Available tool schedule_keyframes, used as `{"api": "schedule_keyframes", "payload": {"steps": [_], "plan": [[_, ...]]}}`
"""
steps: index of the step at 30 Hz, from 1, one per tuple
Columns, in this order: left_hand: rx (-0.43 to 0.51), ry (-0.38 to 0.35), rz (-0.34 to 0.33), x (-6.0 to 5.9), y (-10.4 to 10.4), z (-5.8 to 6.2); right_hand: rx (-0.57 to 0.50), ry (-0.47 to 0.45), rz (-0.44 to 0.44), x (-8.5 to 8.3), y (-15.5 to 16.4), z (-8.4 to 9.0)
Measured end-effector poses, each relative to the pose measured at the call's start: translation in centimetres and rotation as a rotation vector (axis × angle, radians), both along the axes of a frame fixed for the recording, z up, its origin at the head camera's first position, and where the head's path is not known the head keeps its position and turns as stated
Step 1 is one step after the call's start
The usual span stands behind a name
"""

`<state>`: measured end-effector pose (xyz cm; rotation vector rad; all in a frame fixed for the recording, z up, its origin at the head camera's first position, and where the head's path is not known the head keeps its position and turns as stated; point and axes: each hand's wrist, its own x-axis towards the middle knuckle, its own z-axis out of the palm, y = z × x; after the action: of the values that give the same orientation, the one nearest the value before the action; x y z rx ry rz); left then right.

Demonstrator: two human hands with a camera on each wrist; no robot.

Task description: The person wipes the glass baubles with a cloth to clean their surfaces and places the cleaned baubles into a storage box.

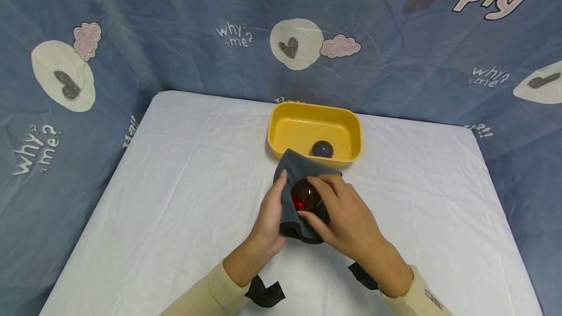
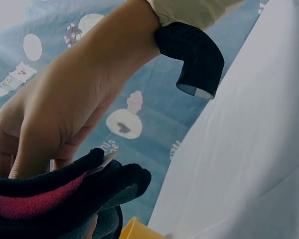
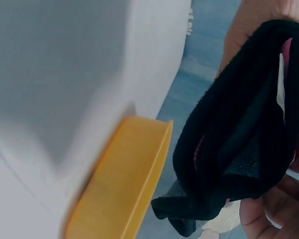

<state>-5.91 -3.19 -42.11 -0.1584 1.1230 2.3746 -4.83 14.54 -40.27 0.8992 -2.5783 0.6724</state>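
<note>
We judge the wiping step in hand — left hand [image 1: 269,218] cups the dark cloth [image 1: 293,174], right hand [image 1: 340,216] grips the red ball [image 1: 305,196] above the tabletop [image 1: 175,184] — next calls for turning it.

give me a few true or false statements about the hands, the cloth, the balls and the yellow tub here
1. Both hands hold a dark grey cloth around a red ball. True: the left hand grips the cloth from the side, and the right hand holds the ball.
2. The yellow tub has nothing in it. False: a dark ball lies inside.
3. The red ball sits inside the tub. False: it is in the hands, in front of the tub.
4. The white table cover lies under the tub. True.
5. The cloth is spread flat on the table. False: it is bunched up in the hands.
</note>
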Motion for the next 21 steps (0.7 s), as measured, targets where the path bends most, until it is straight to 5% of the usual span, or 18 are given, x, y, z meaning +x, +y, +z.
{"api": "schedule_keyframes", "payload": {"steps": [8,21], "plan": [[-0.025,-0.018,0.006,0.22,0.14,-0.35,-0.078,-0.073,-0.060,-0.01,-0.04,-0.39],[-0.011,-0.048,-0.009,0.47,0.41,-0.12,-0.145,-0.065,-0.139,-0.46,-0.23,-0.90]]}}
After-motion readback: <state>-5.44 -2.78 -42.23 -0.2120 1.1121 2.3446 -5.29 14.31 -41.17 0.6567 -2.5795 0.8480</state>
